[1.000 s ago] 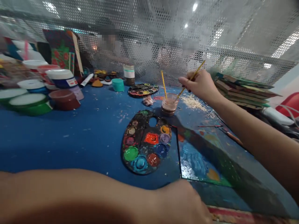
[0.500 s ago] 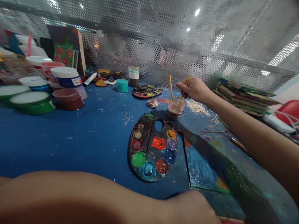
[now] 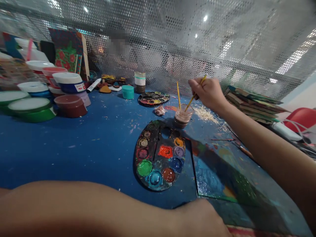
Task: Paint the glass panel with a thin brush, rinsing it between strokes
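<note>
My right hand (image 3: 208, 92) is closed on a thin yellow paintbrush (image 3: 197, 93), whose tip dips into a small clear cup of brownish water (image 3: 182, 118). A second yellow brush (image 3: 178, 95) stands in the same cup. In front of the cup lies a dark oval palette (image 3: 160, 155) with wells of red, green, blue and orange paint. To its right a painted panel (image 3: 219, 177) lies flat on the blue table (image 3: 74, 144). My left hand (image 3: 204, 219) rests at the panel's near edge, back toward me, fingers hidden.
Tubs of paint with white lids (image 3: 66, 82) crowd the left side. A teal pot (image 3: 127, 92), a jar (image 3: 139, 82) and a second palette (image 3: 153, 98) sit at the back by the perforated metal screen (image 3: 172, 42). Stacked boards (image 3: 254, 102) lie at right. People sit behind the screen.
My right hand lowered the brush into the cup, then rose slightly with the tip still in the water. The view shifted a little; my left arm stayed put.
</note>
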Available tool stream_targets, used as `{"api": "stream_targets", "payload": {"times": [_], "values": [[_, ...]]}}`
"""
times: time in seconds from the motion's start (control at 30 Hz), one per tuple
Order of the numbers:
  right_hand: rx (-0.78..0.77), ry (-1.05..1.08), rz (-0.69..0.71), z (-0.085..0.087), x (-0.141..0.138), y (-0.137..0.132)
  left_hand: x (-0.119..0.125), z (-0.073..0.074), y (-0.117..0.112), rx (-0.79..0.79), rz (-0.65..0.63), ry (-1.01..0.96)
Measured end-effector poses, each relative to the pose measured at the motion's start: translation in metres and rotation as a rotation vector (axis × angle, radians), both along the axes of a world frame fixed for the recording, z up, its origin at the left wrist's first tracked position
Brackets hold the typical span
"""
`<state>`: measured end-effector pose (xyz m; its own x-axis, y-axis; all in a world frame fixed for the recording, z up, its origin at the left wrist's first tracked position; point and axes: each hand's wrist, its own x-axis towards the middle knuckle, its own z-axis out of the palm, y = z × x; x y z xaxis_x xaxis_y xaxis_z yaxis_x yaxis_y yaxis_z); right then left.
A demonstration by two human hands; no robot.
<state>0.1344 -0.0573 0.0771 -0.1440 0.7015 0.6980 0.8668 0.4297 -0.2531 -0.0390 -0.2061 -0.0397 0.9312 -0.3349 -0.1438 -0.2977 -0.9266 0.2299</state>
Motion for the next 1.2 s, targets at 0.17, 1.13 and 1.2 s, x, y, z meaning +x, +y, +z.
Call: {"api": "stream_targets", "payload": {"times": [0.17, 1.13, 1.2], "values": [[0.128, -0.154, -0.037, 0.017, 0.002, -0.018, 0.0, 0.008, 0.0, 0.099, -0.023, 0.013], [0.265, -0.356, 0.033, -0.005, -0.012, -0.033, -0.006, 0.0, -0.002, 0.139, 0.001, -0.13], [0.283, -0.375, 0.04, -0.007, -0.012, -0.033, -0.007, -0.006, -0.002, 0.129, 0.01, -0.198]]}}
